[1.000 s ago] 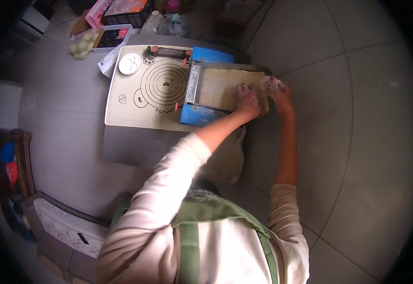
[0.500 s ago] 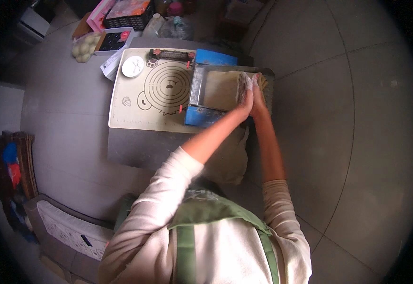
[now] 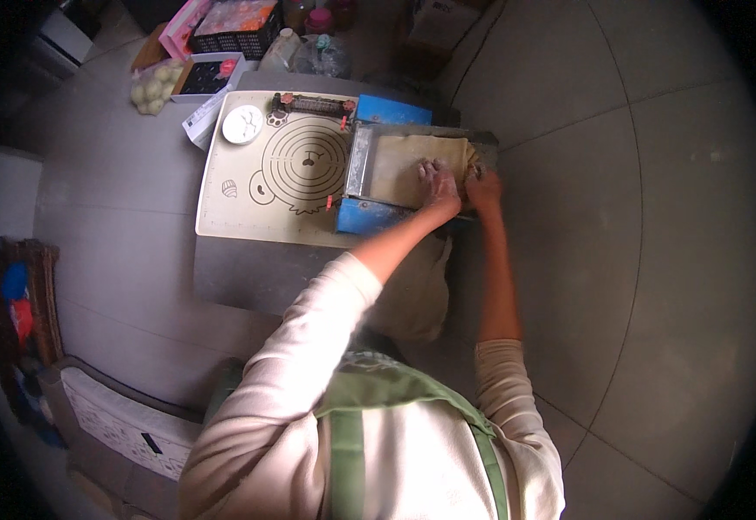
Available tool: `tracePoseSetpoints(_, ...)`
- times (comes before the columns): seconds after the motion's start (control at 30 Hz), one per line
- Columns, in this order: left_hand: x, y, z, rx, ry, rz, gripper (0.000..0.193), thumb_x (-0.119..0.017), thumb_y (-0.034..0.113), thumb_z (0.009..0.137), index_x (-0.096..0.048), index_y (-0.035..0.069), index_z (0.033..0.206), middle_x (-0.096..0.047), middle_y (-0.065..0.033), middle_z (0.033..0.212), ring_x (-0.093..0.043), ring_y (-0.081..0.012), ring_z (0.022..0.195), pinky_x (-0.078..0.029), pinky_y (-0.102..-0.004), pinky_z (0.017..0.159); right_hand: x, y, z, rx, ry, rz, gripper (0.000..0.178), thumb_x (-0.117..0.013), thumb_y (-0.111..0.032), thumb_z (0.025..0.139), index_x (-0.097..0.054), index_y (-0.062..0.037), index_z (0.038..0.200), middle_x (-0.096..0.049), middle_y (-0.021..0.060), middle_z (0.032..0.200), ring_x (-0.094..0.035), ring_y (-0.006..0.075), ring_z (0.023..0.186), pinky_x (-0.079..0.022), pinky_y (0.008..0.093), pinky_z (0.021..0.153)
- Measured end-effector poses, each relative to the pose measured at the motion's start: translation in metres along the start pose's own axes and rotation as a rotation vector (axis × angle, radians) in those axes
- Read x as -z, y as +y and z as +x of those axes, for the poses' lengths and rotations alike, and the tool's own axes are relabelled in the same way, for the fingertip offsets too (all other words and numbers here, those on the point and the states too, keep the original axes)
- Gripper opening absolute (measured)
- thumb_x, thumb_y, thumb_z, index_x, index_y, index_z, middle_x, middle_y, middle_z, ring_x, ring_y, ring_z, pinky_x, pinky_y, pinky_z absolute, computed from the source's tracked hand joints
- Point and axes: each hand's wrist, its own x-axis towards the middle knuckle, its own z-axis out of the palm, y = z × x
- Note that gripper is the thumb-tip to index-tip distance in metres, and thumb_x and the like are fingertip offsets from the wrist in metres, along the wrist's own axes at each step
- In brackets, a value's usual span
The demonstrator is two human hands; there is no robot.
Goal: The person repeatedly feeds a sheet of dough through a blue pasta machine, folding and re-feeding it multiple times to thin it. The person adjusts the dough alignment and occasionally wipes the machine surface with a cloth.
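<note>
A pale, flat sheet of dough (image 3: 402, 165) lies on the metal bed of a blue-sided dough roller machine (image 3: 376, 217). My left hand (image 3: 439, 184), dusted white, rests on the sheet with its fingers spread and flat. At the sheet's right end, where the dough bunches in folds, my right hand (image 3: 483, 185) has its fingers curled round that edge. The undersides of its fingers are hidden.
A cream mat (image 3: 248, 208) with printed rings spreads left of the machine, on a dark table (image 3: 239, 273). It carries a round white dish (image 3: 243, 125) and a dark roller piece (image 3: 313, 104). Beyond stand a black crate (image 3: 237, 39), bottles and a bag of round pale items (image 3: 154, 90).
My hands were pressed together, upright, at the sheet's right end. Now they are apart: the left lies flat on the dough, and the right has lowered onto the folded end.
</note>
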Motion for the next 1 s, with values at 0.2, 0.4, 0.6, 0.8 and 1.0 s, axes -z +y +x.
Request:
tracePoseSetpoints(0.2,0.058,0.014,0.000,0.058,-0.171,-0.213,0.039,-0.055,0.010,0.067,-0.044,-0.006,0.100,-0.047,-0.0270,0.107,-0.042,-0.0418,0.108,-0.034,-0.0439,0.092,-0.013,0.004,0.010,-0.076,-0.040,0.413,0.034,-0.056,-0.028,0.080,-0.060,0.0042,0.088,-0.064,0.0157,0.080,-0.060,0.0241,0.073,-0.045,0.0370,0.067)
tracePoseSetpoints(0.4,0.093,-0.003,0.007,0.263,-0.140,-0.465,0.020,-0.054,0.013,0.067,-0.051,0.000,0.082,-0.057,-0.0249,0.085,-0.056,-0.0409,0.085,-0.044,-0.0434,0.070,-0.029,-0.027,0.008,-0.103,-0.092,0.626,0.034,-0.058,-0.030,0.082,-0.058,0.0027,0.091,-0.060,0.0091,0.082,-0.053,0.0163,0.073,-0.044,0.0331,0.066)
tracePoseSetpoints(0.6,0.117,-0.024,0.010,0.338,-0.213,-0.704,0.014,-0.054,0.012,0.070,-0.046,0.001,0.065,-0.044,-0.0092,0.059,-0.044,-0.0181,0.058,-0.036,-0.0363,0.055,-0.065,-0.019,0.026,-0.172,-0.020,0.523,0.030,-0.058,-0.025,0.081,-0.057,0.0030,0.094,-0.059,0.0110,0.085,-0.053,0.0155,0.076,-0.044,0.0333,0.067)
tracePoseSetpoints(0.8,0.124,-0.035,0.012,0.357,-0.256,-0.622,0.011,-0.053,0.010,0.070,-0.049,0.000,0.068,-0.048,-0.0101,0.061,-0.049,-0.0174,0.061,-0.038,-0.0351,0.056,-0.053,0.000,0.019,-0.072,0.057,0.269,0.022,-0.054,-0.013,0.078,-0.057,0.0036,0.091,-0.060,0.0110,0.087,-0.054,0.0170,0.077,-0.043,0.0350,0.069)
tracePoseSetpoints(1.0,0.101,-0.026,0.005,0.114,-0.091,-0.477,0.006,-0.053,0.007,0.069,-0.052,0.001,0.070,-0.056,-0.0187,0.070,-0.056,-0.0328,0.070,-0.043,-0.0394,0.064,0.026,0.006,0.001,-0.030,0.176,0.329,0.024,-0.049,-0.010,0.079,-0.055,0.0047,0.098,-0.059,0.0154,0.090,-0.053,0.0228,0.081,-0.042,0.0351,0.074)
